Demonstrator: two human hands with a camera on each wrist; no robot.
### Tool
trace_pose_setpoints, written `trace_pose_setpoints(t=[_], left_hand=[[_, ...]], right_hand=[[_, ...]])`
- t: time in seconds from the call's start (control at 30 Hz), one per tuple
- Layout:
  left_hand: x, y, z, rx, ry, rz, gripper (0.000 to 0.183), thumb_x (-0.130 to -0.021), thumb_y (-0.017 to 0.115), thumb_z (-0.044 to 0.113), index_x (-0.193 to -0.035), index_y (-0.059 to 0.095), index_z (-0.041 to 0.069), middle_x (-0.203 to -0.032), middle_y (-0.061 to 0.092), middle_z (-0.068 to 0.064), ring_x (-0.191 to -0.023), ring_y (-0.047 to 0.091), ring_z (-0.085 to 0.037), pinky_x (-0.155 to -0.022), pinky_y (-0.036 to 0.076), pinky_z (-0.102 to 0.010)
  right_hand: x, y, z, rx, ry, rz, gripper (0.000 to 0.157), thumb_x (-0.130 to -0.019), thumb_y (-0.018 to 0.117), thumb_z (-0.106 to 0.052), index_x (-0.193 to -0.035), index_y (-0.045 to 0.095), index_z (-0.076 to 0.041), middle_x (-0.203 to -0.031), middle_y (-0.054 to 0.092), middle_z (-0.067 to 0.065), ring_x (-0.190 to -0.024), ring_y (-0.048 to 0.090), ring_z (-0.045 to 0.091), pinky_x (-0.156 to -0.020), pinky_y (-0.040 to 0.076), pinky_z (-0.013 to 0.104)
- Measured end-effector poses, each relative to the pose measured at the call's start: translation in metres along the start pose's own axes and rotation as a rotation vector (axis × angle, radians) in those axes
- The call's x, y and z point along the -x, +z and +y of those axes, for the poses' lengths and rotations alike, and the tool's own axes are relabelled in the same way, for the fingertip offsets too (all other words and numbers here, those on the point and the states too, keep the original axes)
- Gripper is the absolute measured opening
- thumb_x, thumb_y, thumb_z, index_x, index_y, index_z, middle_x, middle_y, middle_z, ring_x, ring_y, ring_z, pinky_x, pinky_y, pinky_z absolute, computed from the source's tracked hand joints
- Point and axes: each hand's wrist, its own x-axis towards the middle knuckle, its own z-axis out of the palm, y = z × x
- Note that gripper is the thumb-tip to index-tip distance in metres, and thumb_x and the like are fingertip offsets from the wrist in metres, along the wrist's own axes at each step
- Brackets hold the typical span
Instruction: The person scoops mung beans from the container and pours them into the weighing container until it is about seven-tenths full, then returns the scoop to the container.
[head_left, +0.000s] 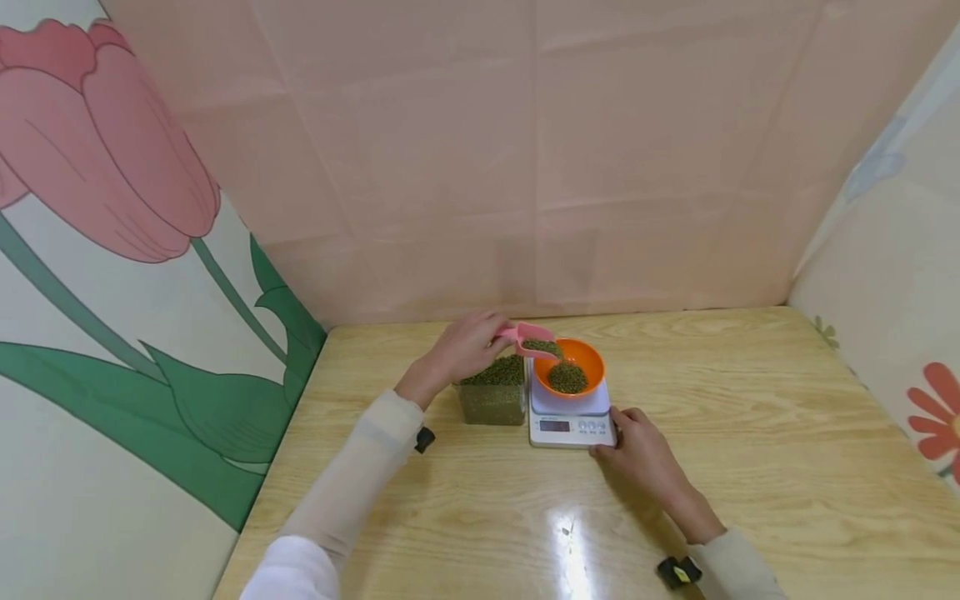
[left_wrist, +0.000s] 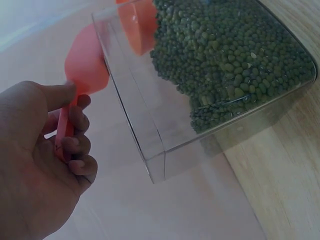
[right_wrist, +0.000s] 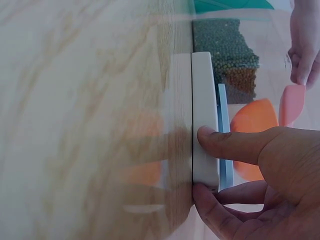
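My left hand [head_left: 468, 343] holds a pink scoop [left_wrist: 86, 62] by its handle, fingers curled round it. Green mung beans lie in the scoop, whose lip is tilted over an orange bowl [head_left: 594, 364]. A heap of mung beans [head_left: 567, 378] sits in that bowl. Under it is a white kitchen scale [head_left: 568, 438], its display too small to read. With thumb and fingers, my right hand [head_left: 647, 454] grips the scale's front right corner. Left of the scale, a clear plastic container [head_left: 491, 408] holds many more mung beans [left_wrist: 235, 60].
The wooden table [head_left: 750, 433] meets a pink-covered wall [head_left: 450, 167] just behind the scale and container. Flower-painted walls [head_left: 150, 400] stand on both sides. A small black object [head_left: 424, 439] is by the left wrist, another [head_left: 678, 573] by the right.
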Motion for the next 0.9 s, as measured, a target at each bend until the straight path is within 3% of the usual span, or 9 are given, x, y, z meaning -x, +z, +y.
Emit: trace_pose_setpoints(t=[0.37, 0.6, 0.9], left_hand=[[-0.005, -0.002, 0.005, -0.058, 0.001, -0.029, 0.032, -0.11, 0.061, 0.03, -0.133, 0.071, 0.01, -0.128, 0.07, -0.004, -0.104, 0.062, -0.018, -0.092, 0.055, -0.035], [-0.005, -0.004, 0.01, -0.103, 0.029, -0.037, 0.034, -0.11, 0.061, 0.032, -0.135, 0.072, 0.012, -0.143, 0.067, -0.007, -0.112, 0.063, -0.02, -0.095, 0.055, -0.035], [-0.005, -0.005, 0.013, -0.136, 0.059, -0.038, 0.034, -0.11, 0.06, 0.032, -0.135, 0.072, 0.013, -0.139, 0.069, -0.005, -0.11, 0.064, -0.019, -0.09, 0.054, -0.032]], right_hand=[[0.0, 0.002, 0.002, 0.007, 0.011, 0.0, 0.08, -0.083, 0.092, -0.017, -0.143, 0.053, 0.021, -0.119, 0.063, 0.032, -0.093, 0.064, 0.034, -0.078, 0.06, 0.045], [0.001, 0.001, -0.001, 0.007, 0.007, 0.004, 0.08, -0.083, 0.092, -0.016, -0.142, 0.053, 0.02, -0.117, 0.064, 0.031, -0.091, 0.064, 0.033, -0.076, 0.06, 0.043], [0.002, 0.001, -0.002, 0.007, 0.006, 0.012, 0.08, -0.083, 0.093, -0.017, -0.141, 0.053, 0.021, -0.119, 0.063, 0.032, -0.094, 0.065, 0.035, -0.078, 0.061, 0.046]])
